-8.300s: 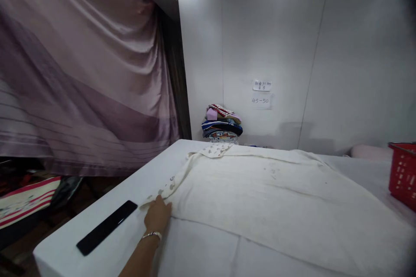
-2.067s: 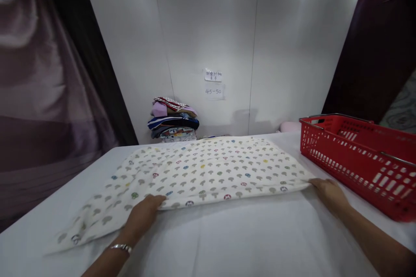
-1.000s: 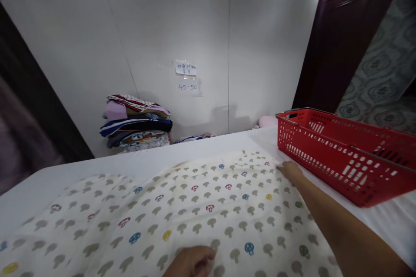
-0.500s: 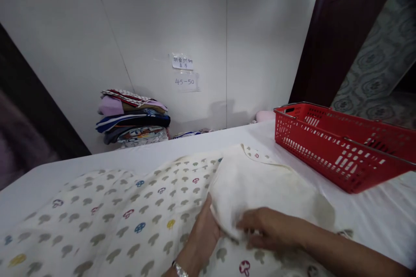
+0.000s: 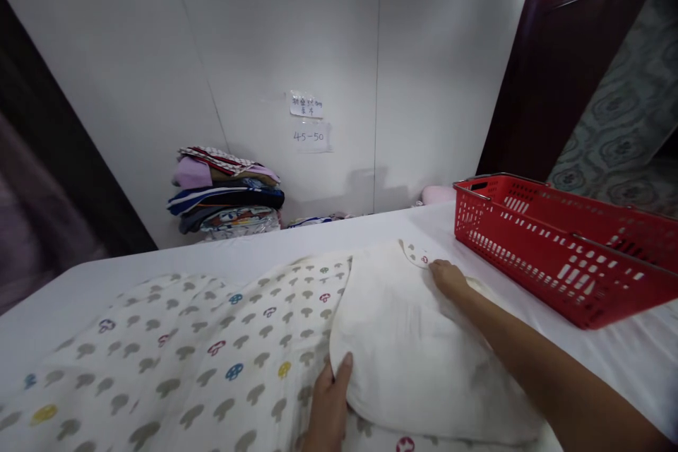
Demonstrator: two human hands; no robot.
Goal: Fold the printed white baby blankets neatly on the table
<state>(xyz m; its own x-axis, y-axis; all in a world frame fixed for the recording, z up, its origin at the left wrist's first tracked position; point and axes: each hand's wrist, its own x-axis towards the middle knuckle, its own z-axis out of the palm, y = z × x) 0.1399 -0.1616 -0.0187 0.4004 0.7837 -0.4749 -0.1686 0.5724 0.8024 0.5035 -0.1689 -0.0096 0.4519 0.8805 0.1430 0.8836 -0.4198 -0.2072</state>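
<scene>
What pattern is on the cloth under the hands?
Small mushrooms, mostly grey with some coloured, on the cream cloth; it shows best in the head view.

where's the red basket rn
In the head view the red basket sits at right on the table, just beyond the right hand on the mushroom-print cloth.

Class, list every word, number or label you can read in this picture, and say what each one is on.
"45-50": handwritten on the lower paper note on the wall.
On the upper paper note: handwritten characters, too small to read.
On the mushroom-print cloth, the red basket and the stack of folded clothes: no readable writing.
</scene>
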